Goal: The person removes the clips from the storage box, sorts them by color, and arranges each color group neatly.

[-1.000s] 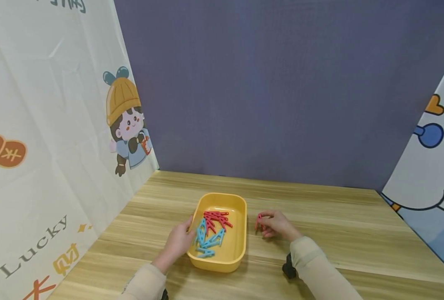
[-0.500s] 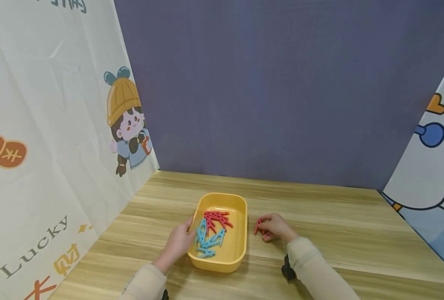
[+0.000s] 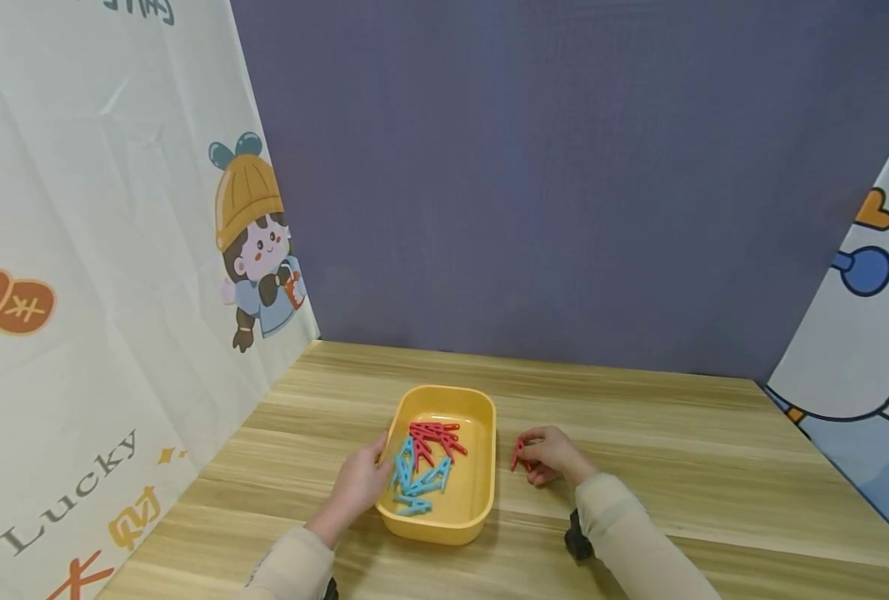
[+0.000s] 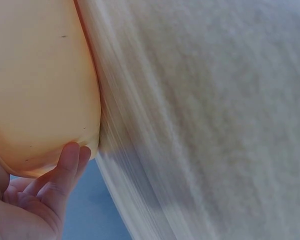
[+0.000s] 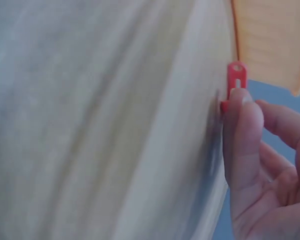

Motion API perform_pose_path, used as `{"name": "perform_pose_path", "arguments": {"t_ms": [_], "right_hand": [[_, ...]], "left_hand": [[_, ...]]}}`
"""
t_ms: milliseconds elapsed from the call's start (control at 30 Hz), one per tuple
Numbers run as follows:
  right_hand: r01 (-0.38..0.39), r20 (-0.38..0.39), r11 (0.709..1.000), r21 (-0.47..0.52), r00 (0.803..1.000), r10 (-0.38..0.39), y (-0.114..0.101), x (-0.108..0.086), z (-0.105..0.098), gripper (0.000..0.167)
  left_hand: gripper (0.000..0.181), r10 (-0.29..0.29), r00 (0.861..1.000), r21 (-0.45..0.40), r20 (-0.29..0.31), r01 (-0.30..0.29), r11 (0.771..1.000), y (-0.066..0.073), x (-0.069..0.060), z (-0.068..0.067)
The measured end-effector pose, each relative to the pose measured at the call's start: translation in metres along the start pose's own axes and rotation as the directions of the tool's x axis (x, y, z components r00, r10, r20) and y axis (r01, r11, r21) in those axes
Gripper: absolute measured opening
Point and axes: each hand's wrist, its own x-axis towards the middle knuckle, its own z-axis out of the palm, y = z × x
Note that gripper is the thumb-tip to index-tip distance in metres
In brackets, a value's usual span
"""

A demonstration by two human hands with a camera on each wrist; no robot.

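Observation:
A yellow plastic box [image 3: 481, 500] stands on the table, with several red clothespins [image 3: 435, 433] in its middle and several light blue clothespins [image 3: 414, 487] along its left side. My left hand [image 3: 363, 479] grips the box's left wall; in the left wrist view its fingertips [image 4: 69, 156] press the outside of the yellow wall. To the right of the box, my right hand [image 3: 555, 457] pinches one red clothespin [image 3: 518, 454] close to the tabletop. The right wrist view shows this red clothespin [image 5: 237, 75] sticking out past the thumb and finger, partly hidden by them.
The wooden table [image 3: 676, 467] extends behind and to the right of the box. A dark blue-grey partition [image 3: 519, 183] rises along the back edge. White printed sheets [image 3: 114, 250] hang at the left and right sides.
My right hand has shifted down very slightly with the red clothespin, which has tilted a little. The left hand and the box have stayed in place.

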Motion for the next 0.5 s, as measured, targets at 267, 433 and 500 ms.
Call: {"name": "perform_pose_path", "arguments": {"t_ms": [267,433,500], "right_hand": [[0.018,-0.018,1.0,0.018,1.0,-0.018,-0.01,-0.002,-0.011,0.048],[0.043,-0.027,0.999,-0.017,0.999,-0.044,-0.022,-0.004,-0.015,0.046],[0.057,-0.02,0.998,-0.018,0.998,-0.057,-0.028,-0.005,-0.016,0.046]], "left_hand": [[0.048,-0.021,1.0,-0.024,0.015,0.021,0.999,0.001,-0.001,-0.001],[0.048,-0.023,1.0,-0.035,0.011,0.023,0.999,0.001,-0.001,0.0],[0.048,-0.02,1.0,-0.038,0.008,0.021,0.999,0.001,-0.001,0.001]]}}
